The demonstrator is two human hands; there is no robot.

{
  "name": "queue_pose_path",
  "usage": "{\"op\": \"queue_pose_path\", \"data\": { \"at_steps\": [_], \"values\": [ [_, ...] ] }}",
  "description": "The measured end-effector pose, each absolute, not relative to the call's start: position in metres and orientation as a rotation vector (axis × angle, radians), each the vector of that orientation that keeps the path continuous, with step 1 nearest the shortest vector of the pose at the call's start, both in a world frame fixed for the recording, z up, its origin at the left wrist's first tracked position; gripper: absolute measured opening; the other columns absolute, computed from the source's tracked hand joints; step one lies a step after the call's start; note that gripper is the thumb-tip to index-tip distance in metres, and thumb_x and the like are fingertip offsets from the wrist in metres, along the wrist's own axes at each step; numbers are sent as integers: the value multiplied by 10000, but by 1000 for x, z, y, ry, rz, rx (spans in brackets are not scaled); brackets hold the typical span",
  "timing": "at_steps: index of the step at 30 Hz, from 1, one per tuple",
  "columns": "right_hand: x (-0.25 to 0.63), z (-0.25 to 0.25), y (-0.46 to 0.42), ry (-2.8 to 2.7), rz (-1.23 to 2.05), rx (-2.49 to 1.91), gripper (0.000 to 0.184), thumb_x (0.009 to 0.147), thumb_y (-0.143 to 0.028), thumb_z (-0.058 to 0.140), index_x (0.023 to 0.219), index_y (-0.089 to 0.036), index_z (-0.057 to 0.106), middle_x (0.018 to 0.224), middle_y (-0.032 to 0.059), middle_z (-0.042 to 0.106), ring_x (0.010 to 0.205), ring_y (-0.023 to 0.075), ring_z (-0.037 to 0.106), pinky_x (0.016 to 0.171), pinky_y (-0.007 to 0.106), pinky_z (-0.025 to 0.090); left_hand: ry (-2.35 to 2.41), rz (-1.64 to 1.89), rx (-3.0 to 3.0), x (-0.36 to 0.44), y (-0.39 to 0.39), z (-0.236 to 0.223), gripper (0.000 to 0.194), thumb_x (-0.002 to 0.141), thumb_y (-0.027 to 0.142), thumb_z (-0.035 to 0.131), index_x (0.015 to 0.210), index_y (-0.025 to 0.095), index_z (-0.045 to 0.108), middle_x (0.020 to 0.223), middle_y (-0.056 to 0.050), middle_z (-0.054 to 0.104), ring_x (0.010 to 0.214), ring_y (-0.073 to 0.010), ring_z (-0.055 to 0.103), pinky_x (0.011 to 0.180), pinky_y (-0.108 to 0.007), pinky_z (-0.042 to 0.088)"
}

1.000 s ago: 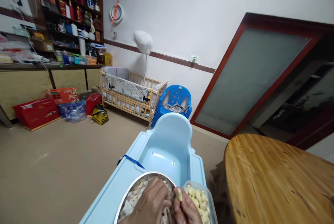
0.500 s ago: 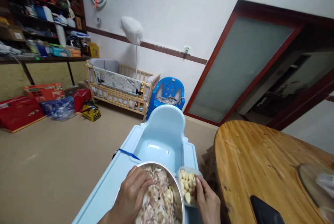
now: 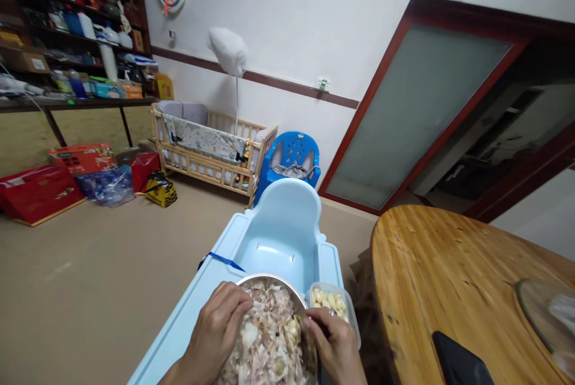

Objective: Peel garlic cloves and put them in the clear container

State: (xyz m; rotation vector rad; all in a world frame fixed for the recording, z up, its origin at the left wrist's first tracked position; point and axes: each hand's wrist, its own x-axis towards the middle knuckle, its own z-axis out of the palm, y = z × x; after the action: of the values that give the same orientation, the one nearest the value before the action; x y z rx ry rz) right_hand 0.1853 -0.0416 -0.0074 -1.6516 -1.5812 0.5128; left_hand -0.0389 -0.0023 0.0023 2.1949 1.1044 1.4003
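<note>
A metal bowl (image 3: 268, 280) heaped with garlic skins and cloves (image 3: 269, 343) sits on the light blue tray of a child's seat (image 3: 278, 235). My left hand (image 3: 215, 337) rests on the bowl's left side, fingers curled into the skins. On the right, over the bowl's rim, my right hand (image 3: 335, 346) has its fingers bent, and whether they hold anything is hidden. Just right of the bowl stands a clear plastic tub (image 3: 354, 319) with peeled garlic cloves (image 3: 330, 301).
A round wooden table (image 3: 449, 289) stands to my right with a dark phone (image 3: 458, 367) and a glass lid (image 3: 545, 322) on it. Ahead are a blue plastic chair (image 3: 294, 154), a wooden crib (image 3: 211, 154), shelves and red boxes (image 3: 40, 190) on the floor.
My right hand has moved from the plastic tub back over the bowl's right rim. My left hand stays in the skins. The view has shifted slightly.
</note>
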Motion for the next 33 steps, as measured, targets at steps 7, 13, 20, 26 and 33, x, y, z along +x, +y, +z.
{"op": "queue_pose_path", "data": {
  "at_steps": [7,13,20,26,33],
  "values": [
    [166,-10,-40,-1895,511,-1690,212,811,-183,490,841,-193,699,799,90,724,771,232,650,702,297,459,1001,1110,2371,-36,-2,-1,217,838,68,410,845,180,596,790,-56,631,764,-213,550,669,-325,439],
    [158,-7,-37,-2131,377,-1941,256,755,-37,424,810,-183,627,761,72,704,699,211,655,577,249,403,874,835,2551,-25,-1,-9,135,730,94,605,790,213,624,870,-18,659,864,-231,548,790,-358,396],
    [153,-9,-35,-2433,128,-2034,333,761,9,436,955,-202,606,721,68,724,638,221,683,469,256,279,1011,672,2592,-26,1,-17,111,744,106,611,684,198,592,771,-4,631,769,-199,551,715,-308,393],
    [155,-17,-34,-2471,-7,-2041,384,711,35,453,987,-192,594,588,60,700,556,219,668,436,266,229,977,706,2572,-28,2,-19,155,726,40,563,679,187,576,758,-11,625,749,-195,550,690,-306,400],
    [163,-15,-34,-2345,202,-2066,380,696,8,419,963,-201,590,806,91,712,700,246,677,520,255,366,971,658,2561,-29,2,-16,112,727,74,626,678,174,610,769,-24,639,755,-203,565,690,-318,421]
  ]
}}
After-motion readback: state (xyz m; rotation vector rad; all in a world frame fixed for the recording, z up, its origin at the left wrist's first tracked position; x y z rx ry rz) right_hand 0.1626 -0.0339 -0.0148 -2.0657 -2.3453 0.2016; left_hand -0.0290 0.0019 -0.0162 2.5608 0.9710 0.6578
